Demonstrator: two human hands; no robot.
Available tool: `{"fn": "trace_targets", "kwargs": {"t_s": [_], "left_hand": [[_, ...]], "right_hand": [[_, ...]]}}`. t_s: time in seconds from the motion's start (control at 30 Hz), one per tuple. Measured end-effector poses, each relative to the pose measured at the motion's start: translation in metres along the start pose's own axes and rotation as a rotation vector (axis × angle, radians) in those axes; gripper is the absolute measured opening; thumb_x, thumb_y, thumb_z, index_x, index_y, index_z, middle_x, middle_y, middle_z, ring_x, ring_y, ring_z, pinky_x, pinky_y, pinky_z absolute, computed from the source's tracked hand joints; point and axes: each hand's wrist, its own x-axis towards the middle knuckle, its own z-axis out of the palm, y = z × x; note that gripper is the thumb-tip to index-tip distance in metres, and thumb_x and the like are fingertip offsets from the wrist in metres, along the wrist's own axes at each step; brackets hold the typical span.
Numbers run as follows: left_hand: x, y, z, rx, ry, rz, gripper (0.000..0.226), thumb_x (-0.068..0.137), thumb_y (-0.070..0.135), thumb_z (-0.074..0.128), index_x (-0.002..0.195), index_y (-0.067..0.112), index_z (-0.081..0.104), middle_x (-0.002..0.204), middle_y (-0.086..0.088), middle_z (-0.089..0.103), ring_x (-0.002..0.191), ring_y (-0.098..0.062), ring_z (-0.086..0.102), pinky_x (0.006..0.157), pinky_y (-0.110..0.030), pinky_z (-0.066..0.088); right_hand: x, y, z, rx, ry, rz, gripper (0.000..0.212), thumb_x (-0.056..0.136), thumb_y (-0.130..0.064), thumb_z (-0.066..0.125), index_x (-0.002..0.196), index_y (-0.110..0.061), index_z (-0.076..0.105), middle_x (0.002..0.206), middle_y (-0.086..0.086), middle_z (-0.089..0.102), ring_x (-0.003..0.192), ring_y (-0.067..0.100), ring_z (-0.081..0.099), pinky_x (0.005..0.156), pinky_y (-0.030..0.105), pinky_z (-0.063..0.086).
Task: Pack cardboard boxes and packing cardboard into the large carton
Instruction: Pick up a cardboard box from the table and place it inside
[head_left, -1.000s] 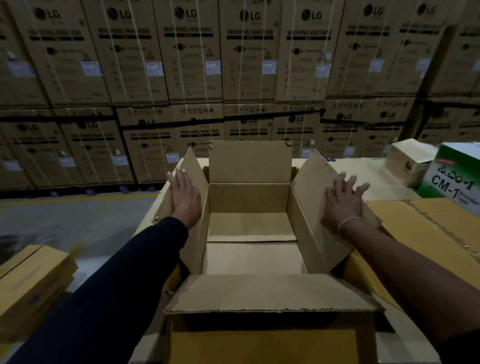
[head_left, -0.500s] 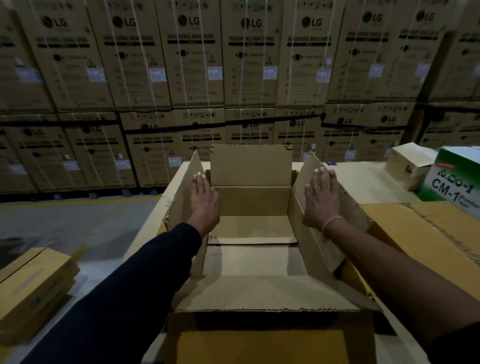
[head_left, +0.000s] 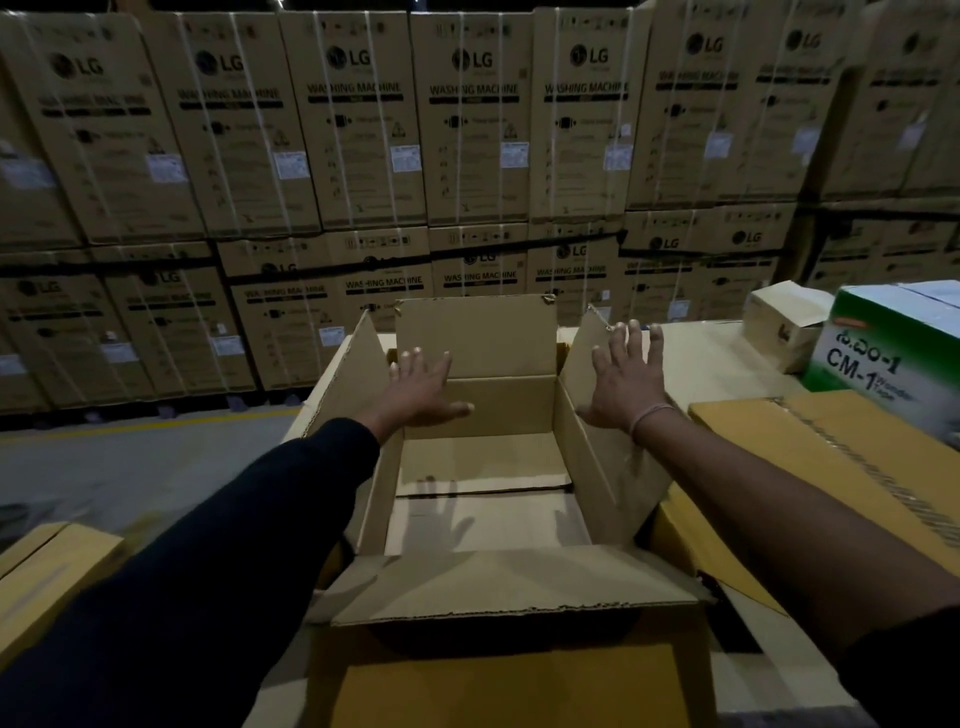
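Cardboard up close first: the near flap (head_left: 511, 587) of the large carton (head_left: 488, 499) folds out toward the camera, lying almost flat, so the mouth stays wide for loading. Look inside: the carton's floor is bare, two bottom panels meeting at a seam, only hand shadows on them. Nothing is packed yet, I'd judge.

Now the arms reach in. The left hand (head_left: 423, 387), dark sleeve behind it, hovers over the opening just inside the left flap (head_left: 353, 379), fingers straight and spread, thumb out, holding nothing. The right hand (head_left: 626, 376), a thin band at the wrist, is splayed the same way at the right flap (head_left: 608, 441), fingers fanned near its upper edge; whether the palm presses the board or floats just off it, I cannot tell. Both side flaps stand tilted outward, and the hands sit as if to keep them parted.

The carton rests on a table (head_left: 696, 358) covered in cardboard. To the right, a flat yellow-brown box (head_left: 831, 467) lies just beside it, likely next in line. Further right sit a green-and-white box (head_left: 893, 348) and a small brown box (head_left: 784, 322). The far flap (head_left: 475, 332) stands upright. Beyond, a wall of stacked washing-machine cartons (head_left: 467, 135).
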Motion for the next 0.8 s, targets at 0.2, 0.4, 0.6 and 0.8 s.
{"fn": "trace_targets", "kwargs": {"t_s": [0.2,0.4,0.6,0.8], "left_hand": [[0.018,0.065,-0.026,-0.069,0.129,0.097,0.096,0.097,0.069,0.046,0.165,0.026,-0.007,0.17,-0.02,-0.016,0.156,-0.04,-0.017,0.123,-0.052,-0.009],[0.033,0.176,-0.014,-0.166,0.237,0.213,0.088,0.101,0.066,0.04,0.166,0.024,-0.002,0.171,-0.017,-0.013,0.157,-0.036,-0.017,0.122,-0.047,-0.014],[0.044,0.3,0.009,-0.195,0.223,0.329,0.086,0.103,0.064,0.038,0.167,0.019,0.003,0.172,-0.015,-0.011,0.157,-0.034,-0.02,0.125,-0.05,-0.012],[0.053,0.414,0.046,-0.194,0.158,0.33,0.087,0.103,0.061,0.043,0.167,0.018,0.003,0.172,-0.019,-0.008,0.158,-0.039,-0.014,0.126,-0.052,-0.005]], "right_hand": [[0.021,0.041,-0.008,0.385,-0.122,0.025,0.1,0.093,-0.082,0.037,0.168,-0.021,0.011,0.174,0.019,-0.005,0.159,0.041,-0.011,0.124,0.064,-0.01],[0.029,0.121,0.029,0.627,-0.07,0.04,0.09,0.098,-0.079,0.023,0.168,-0.024,0.011,0.175,0.013,-0.003,0.16,0.036,-0.009,0.123,0.061,-0.011],[0.024,0.229,0.099,0.61,-0.069,0.084,0.09,0.099,-0.078,0.024,0.168,-0.025,0.007,0.175,0.011,-0.006,0.16,0.034,-0.012,0.124,0.06,-0.012],[0.008,0.327,0.169,0.591,-0.14,0.149,0.089,0.099,-0.077,0.027,0.168,-0.025,0.008,0.175,0.011,-0.004,0.16,0.037,-0.008,0.126,0.059,-0.007]]}}
